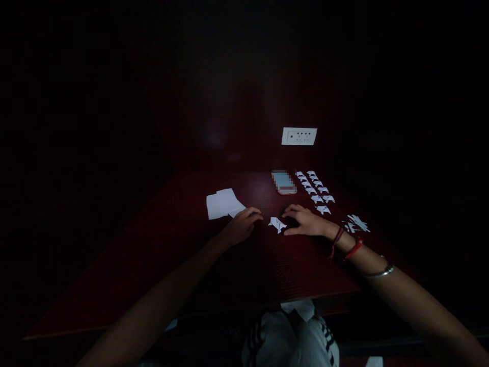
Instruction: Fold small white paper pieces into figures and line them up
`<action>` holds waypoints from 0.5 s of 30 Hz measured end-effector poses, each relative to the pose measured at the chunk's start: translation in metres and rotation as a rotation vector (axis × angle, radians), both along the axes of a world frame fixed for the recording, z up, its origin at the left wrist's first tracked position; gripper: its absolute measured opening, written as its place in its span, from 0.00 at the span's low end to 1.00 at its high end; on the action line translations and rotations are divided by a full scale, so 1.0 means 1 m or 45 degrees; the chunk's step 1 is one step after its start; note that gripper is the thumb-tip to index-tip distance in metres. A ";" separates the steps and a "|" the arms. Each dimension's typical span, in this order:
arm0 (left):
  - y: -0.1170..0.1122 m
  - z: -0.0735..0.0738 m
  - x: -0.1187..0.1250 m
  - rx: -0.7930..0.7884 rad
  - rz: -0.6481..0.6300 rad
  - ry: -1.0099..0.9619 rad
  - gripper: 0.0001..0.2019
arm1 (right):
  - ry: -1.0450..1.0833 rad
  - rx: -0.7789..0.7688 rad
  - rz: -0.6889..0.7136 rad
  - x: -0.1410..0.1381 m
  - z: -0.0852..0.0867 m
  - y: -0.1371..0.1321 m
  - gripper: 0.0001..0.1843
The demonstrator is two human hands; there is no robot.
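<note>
A small folded white paper figure (277,224) lies on the dark red table between my two hands. Just to its right is my right hand (303,221), thumb and fingers apart around the figure's right end, with nothing gripped. My left hand (244,225) rests to the left of the figure, fingers bent loosely and holding nothing I can see. Its back edge overlaps the corner of the white paper sheets (219,204), which lie flat beyond it. Several similar folded paper figures (316,199) stand in two rows at the right.
A phone (283,182) with a blurred screen lies near the back of the table (160,255). Thin paper strips (357,223) are piled beside my right wrist. A white socket plate (299,136) is on the wall behind. Below the front edge, white paper (301,308) lies by my legs.
</note>
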State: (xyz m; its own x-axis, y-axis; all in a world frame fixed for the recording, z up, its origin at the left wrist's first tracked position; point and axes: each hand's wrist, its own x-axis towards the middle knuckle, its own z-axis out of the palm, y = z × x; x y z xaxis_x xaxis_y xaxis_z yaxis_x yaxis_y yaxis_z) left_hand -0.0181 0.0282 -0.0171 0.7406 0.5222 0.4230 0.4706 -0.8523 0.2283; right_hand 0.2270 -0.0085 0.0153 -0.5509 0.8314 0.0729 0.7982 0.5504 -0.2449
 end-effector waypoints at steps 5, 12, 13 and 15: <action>-0.005 0.000 0.005 0.034 -0.029 0.011 0.20 | 0.089 0.080 -0.276 -0.023 -0.016 -0.007 0.27; -0.008 0.001 0.005 0.063 0.000 0.037 0.19 | 0.096 0.144 -0.330 -0.016 -0.003 -0.002 0.16; -0.008 0.001 0.006 0.068 -0.001 0.040 0.18 | 0.106 0.141 -0.340 -0.006 0.000 -0.001 0.16; -0.008 0.001 0.008 0.078 -0.007 0.049 0.18 | 0.088 0.071 -0.301 0.013 0.002 -0.001 0.16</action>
State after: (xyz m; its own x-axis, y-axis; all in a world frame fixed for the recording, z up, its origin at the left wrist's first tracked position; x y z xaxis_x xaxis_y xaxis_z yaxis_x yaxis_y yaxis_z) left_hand -0.0102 0.0199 -0.0162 0.7597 0.4923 0.4249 0.4735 -0.8666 0.1576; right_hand 0.2396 -0.0093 0.0177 -0.3337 0.9302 0.1531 0.8888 0.3646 -0.2777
